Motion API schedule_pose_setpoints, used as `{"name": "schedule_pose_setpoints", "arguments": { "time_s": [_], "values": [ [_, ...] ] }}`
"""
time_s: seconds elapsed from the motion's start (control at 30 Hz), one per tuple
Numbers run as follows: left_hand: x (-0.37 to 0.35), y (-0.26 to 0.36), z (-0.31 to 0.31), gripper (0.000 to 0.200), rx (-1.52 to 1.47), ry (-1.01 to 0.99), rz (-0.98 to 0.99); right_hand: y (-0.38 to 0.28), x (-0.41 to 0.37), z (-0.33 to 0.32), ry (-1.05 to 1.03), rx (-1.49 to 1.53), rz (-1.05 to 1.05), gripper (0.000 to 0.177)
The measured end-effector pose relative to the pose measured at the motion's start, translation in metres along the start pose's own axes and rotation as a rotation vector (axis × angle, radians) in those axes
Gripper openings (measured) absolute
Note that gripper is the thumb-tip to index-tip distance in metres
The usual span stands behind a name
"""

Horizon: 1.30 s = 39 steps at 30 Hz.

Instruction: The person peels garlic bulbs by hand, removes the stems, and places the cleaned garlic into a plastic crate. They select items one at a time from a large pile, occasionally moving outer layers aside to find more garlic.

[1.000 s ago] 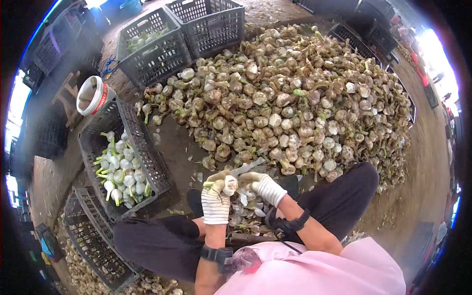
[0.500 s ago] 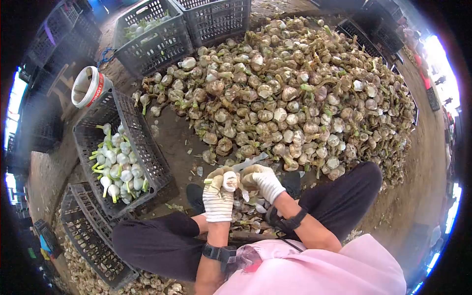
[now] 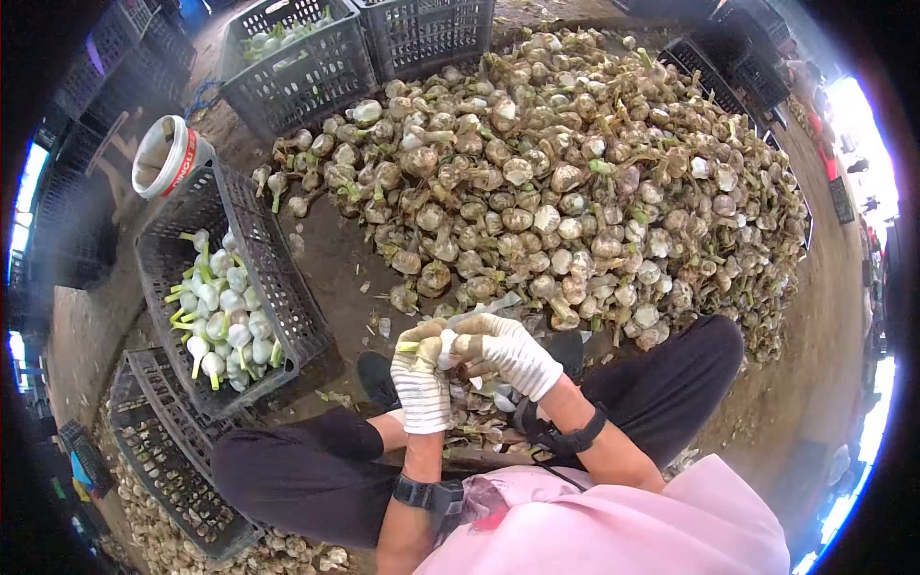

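Note:
Between my knees, my left hand [image 3: 420, 383] in a striped work glove grips a garlic bulb [image 3: 447, 349], its short green stem poking out to the left. My right hand [image 3: 510, 356], gloved the same way, is closed with its fingers against the bulb's right side, partly covering it. Whether those fingers also hold a small tool is hidden. Loose garlic skins [image 3: 479, 433] lie below my hands. Cleaned white garlic bulbs [image 3: 230, 311] with trimmed green stems fill part of the black crate [image 3: 311, 321] to my left.
A large heap of unpeeled garlic [image 3: 575, 192] spreads ahead of me. Behind the near crate stand a white bucket [image 3: 161, 158] and another crate [image 3: 297, 96] holding bulbs. An additional crate [image 3: 177, 470] lies by my left knee, with more garlic around it.
My right hand has moved slightly left, over the bulb, and now covers more of it. The view has shifted a little.

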<state>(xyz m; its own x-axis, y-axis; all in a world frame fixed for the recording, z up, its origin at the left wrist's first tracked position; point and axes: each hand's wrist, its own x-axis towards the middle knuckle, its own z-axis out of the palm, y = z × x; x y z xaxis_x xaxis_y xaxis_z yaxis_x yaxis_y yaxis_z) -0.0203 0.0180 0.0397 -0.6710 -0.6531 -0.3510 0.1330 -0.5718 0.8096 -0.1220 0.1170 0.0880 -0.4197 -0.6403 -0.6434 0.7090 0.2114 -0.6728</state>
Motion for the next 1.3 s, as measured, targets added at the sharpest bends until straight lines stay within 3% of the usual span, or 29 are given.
{"name": "schedule_pose_setpoints", "arguments": {
  "time_s": [0.13,0.2,0.23,0.33,0.4,0.47,0.5,0.57,0.6,0.63,0.67,0.73,0.8,0.87,0.9,0.93,1.0,1.03,1.07,1.13,1.17,1.2,1.27,1.3],
  "values": [
    [0.003,-0.006,-0.005,0.019,0.012,0.025,0.009,0.009,0.007,0.002,0.042,-0.082,-0.044,0.032],
    [0.005,-0.008,-0.011,0.016,-0.279,0.049,-0.128,0.017,0.007,-0.010,0.010,0.058,-0.044,0.029],
    [0.005,-0.009,-0.012,0.016,-0.280,0.048,-0.127,0.020,0.006,-0.014,-0.016,0.196,-0.046,0.027],
    [0.006,-0.007,-0.008,0.014,-0.327,0.066,-0.121,0.022,0.004,-0.013,0.028,0.108,-0.082,0.027],
    [0.003,-0.003,-0.002,0.013,-0.214,0.074,-0.014,0.025,0.003,-0.011,0.063,-0.012,-0.128,0.031],
    [0.001,-0.004,0.004,0.011,-0.070,0.081,0.091,0.030,0.000,0.002,0.204,-0.481,-0.390,0.038],
    [-0.002,-0.002,0.009,0.011,0.090,0.077,0.190,0.026,-0.006,0.009,0.178,-0.437,-0.343,0.038],
    [-0.005,-0.005,0.015,0.009,0.403,0.060,0.449,0.035,0.002,0.017,0.304,-0.613,-0.538,0.034],
    [-0.005,-0.005,0.015,0.009,0.402,0.060,0.452,0.036,0.005,0.018,0.354,-0.694,-0.614,0.034],
    [-0.006,-0.004,0.014,0.009,0.427,0.033,0.472,0.037,0.006,0.017,0.352,-0.694,-0.613,0.034],
    [-0.009,-0.002,0.013,0.008,0.453,0.006,0.488,0.031,0.003,0.018,0.260,-0.404,-0.488,0.029],
    [-0.009,0.007,0.011,0.006,0.150,-0.015,0.185,0.027,0.004,0.011,0.129,0.053,-0.296,0.022],
    [-0.002,-0.008,-0.008,0.007,-0.304,0.011,-0.047,0.052,0.024,-0.016,0.122,0.094,-0.131,0.025],
    [0.006,-0.017,-0.018,0.012,-0.728,0.085,-0.252,0.087,0.054,-0.038,0.108,-0.465,-0.151,0.027],
    [0.007,-0.012,-0.018,0.013,-0.764,0.115,-0.269,0.089,0.053,-0.048,0.066,-0.766,-0.085,0.034],
    [0.009,-0.009,-0.018,0.014,-0.803,0.152,-0.286,0.095,0.055,-0.052,0.057,-0.766,-0.082,0.034],
    [0.010,-0.010,-0.021,0.012,-0.782,0.160,-0.257,0.083,0.046,-0.048,0.180,-0.675,-0.394,0.040],
    [0.011,-0.012,-0.021,0.011,-0.759,0.159,-0.230,0.043,0.022,-0.031,0.193,-0.950,-0.426,0.039],
    [0.012,-0.013,-0.021,0.011,-0.759,0.163,-0.232,0.028,0.014,-0.022,0.192,-0.950,-0.420,0.039],
    [0.012,-0.019,-0.019,0.012,-0.326,0.033,-0.024,0.012,0.003,-0.005,0.130,-1.156,-0.455,0.035],
    [0.009,-0.016,-0.011,0.013,-0.153,0.016,0.026,0.005,-0.002,0.003,0.044,-1.286,-0.331,0.035],
    [0.007,-0.014,-0.010,0.013,-0.156,0.015,0.018,0.028,0.011,-0.006,0.076,-1.225,-0.545,0.026],
    [0.006,-0.010,-0.016,0.015,-0.217,-0.024,-0.113,0.036,0.013,-0.005,-0.108,-0.726,-0.285,0.016],
    [0.007,-0.016,-0.022,0.017,-0.494,-0.012,-0.263,0.031,0.005,0.003,-0.169,-0.624,-0.244,0.015]
  ]
}}
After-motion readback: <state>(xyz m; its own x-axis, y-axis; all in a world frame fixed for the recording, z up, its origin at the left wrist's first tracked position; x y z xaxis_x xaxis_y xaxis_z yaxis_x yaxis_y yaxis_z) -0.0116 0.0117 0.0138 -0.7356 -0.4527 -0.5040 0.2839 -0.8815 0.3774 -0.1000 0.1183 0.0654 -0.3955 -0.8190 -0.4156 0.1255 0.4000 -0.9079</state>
